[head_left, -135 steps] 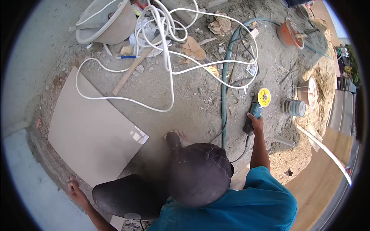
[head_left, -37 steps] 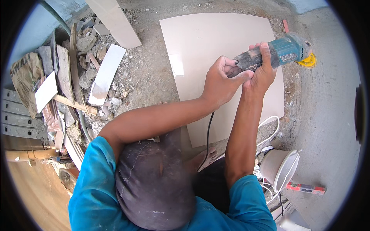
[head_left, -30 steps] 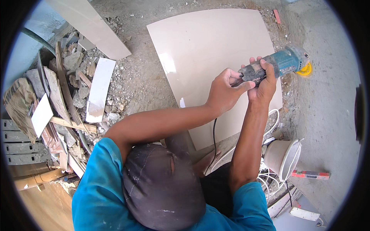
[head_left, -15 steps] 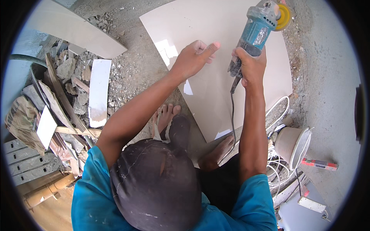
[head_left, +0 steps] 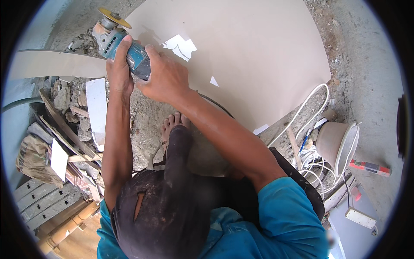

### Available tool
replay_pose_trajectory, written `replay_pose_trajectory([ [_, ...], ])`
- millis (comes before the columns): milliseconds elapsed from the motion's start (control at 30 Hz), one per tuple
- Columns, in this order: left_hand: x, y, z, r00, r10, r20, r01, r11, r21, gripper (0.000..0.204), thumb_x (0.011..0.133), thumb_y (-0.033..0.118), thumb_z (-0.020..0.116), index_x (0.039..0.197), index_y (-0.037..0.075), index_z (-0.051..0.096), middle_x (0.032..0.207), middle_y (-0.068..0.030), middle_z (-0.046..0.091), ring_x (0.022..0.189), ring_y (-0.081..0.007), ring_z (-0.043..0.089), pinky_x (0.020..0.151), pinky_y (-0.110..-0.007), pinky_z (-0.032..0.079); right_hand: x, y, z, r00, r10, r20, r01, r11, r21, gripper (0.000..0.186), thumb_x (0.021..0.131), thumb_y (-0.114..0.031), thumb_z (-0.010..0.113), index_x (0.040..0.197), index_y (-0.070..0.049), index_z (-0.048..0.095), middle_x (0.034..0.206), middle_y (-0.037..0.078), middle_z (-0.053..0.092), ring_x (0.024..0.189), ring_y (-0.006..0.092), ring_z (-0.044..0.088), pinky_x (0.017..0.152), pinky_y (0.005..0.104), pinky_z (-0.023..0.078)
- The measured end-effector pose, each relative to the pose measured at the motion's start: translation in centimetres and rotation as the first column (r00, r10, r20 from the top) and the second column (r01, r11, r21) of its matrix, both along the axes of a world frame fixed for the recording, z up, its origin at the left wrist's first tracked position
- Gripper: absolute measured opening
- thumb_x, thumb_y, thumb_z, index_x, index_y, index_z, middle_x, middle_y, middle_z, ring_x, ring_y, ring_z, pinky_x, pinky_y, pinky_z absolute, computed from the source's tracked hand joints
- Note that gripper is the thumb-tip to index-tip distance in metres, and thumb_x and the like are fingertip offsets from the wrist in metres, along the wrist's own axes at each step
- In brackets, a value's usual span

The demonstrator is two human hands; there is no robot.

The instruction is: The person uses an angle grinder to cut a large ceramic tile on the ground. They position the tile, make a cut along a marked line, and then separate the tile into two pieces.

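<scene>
Both of my hands are closed round a teal and grey angle grinder (head_left: 137, 57), up at the far left. My left hand (head_left: 119, 75) wraps its body near the metal gear head, thumb along the side. Further back, my right hand (head_left: 167, 78) grips the dark rear end. A yellow cutting disc (head_left: 122, 20) points to the far left, tilted, beyond the left edge of a large glossy beige tile (head_left: 258, 56). The grinder's dark cord (head_left: 217, 103) runs from under my right forearm across the tile's near edge. Whether the disc spins I cannot tell.
Left lie a long cut panel (head_left: 60, 64), a white tile strip (head_left: 97, 105), and rubble with wood scraps (head_left: 64, 121). On the right are a beige bucket (head_left: 331, 140), coiled white cable (head_left: 319, 170), a red tool (head_left: 371, 167) and a white power strip (head_left: 361, 218). My bare foot (head_left: 174, 123) is near the tile.
The grinder has swung from the far right to the far left, its disc now pointing left. My left hand, empty before, has taken hold of it beside my right hand.
</scene>
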State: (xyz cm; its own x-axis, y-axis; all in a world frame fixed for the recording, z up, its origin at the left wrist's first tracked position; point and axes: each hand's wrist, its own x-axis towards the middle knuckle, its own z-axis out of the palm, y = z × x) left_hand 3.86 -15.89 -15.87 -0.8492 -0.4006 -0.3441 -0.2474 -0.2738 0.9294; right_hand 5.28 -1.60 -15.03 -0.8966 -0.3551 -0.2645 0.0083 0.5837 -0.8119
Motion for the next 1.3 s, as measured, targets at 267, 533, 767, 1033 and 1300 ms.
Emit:
replay_pose_trajectory([
  [267,-4.2,0.5,-2.0,0.998,-0.066,0.02,0.067,0.994,-0.09,0.043,0.088,0.03,0.078,0.115,0.0,0.065,0.102,-0.0068,0.067,0.091,-0.0141,0.064,0.085,-0.03,0.051,-3.5,0.8,-1.6,0.998,-0.008,-0.057,0.015,0.992,0.123,0.083,0.071,-0.029,0.083,0.139,-0.002,0.044,0.115,0.021,0.069,0.105,0.0388,0.07,0.086,0.0498,0.055],
  [533,-8.0,-0.8,-1.9,0.976,-0.172,0.136,0.213,0.894,-0.395,0.065,0.077,0.045,0.083,0.116,-0.004,0.066,0.108,-0.0129,0.068,0.103,-0.0219,0.062,0.099,-0.039,0.044,-6.7,0.0,-3.4,0.985,-0.08,-0.154,0.103,0.984,0.146,0.075,0.07,-0.027,0.081,0.133,-0.001,0.049,0.105,0.02,0.073,0.098,0.0379,0.072,0.081,0.0497,0.057],
  [767,-9.5,-1.7,-2.9,0.985,-0.138,0.103,0.162,0.948,-0.273,0.065,0.077,0.042,0.084,0.117,-0.007,0.066,0.11,-0.0135,0.067,0.106,-0.0228,0.061,0.101,-0.038,0.043,-7.8,-1.2,-3.1,0.988,-0.094,-0.123,0.117,0.974,0.194,0.072,0.071,-0.027,0.081,0.132,-0.003,0.049,0.103,0.019,0.073,0.093,0.0381,0.073,0.077,0.0492,0.058],
  [1033,-8.1,-2.5,-2.2,0.991,-0.049,0.122,0.07,0.982,-0.173,0.057,0.079,0.032,0.084,0.117,-0.006,0.065,0.108,-0.0107,0.067,0.098,-0.0193,0.063,0.094,-0.033,0.046,-6.5,-2.3,-3.7,0.989,-0.09,-0.121,0.105,0.987,0.125,0.071,0.07,-0.029,0.082,0.13,-0.006,0.051,0.102,0.016,0.071,0.092,0.0365,0.073,0.074,0.0491,0.058],
  [1300,-6.4,-3.4,-2.3,0.994,-0.004,0.107,0.022,0.985,-0.17,0.051,0.083,0.029,0.082,0.117,-0.005,0.064,0.105,-0.0088,0.067,0.096,-0.0173,0.063,0.091,-0.033,0.048,-5.2,-3.3,-3.5,0.99,-0.083,-0.118,0.095,0.99,0.107,0.075,0.069,-0.028,0.084,0.132,-0.006,0.049,0.106,0.017,0.07,0.096,0.0369,0.072,0.076,0.0491,0.057],
])
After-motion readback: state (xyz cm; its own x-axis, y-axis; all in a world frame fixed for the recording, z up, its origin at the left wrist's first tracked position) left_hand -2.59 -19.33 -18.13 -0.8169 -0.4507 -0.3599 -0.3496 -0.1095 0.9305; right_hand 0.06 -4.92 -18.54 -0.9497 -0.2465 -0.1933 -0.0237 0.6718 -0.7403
